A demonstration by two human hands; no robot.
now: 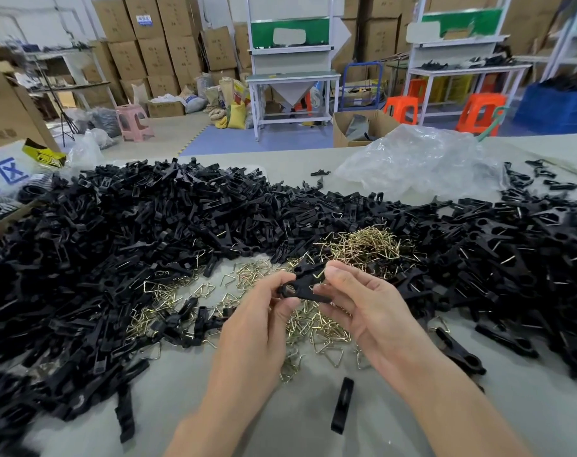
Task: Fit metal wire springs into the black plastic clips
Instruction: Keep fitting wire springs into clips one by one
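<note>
Two hands, left hand [257, 321] and right hand [369, 311], pinch one black clip [302, 285]. The piled clips [148, 225] and the wire springs [369, 242] are too many to count. One clear plastic bag [422, 159] lies upper right, and one pink stool [133, 122] stands upper left.

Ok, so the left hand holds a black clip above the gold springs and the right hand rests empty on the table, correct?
Not quite. The head view shows the right hand also gripping the black clip, not resting empty on the table. The left hand does hold it above the gold springs.
</note>
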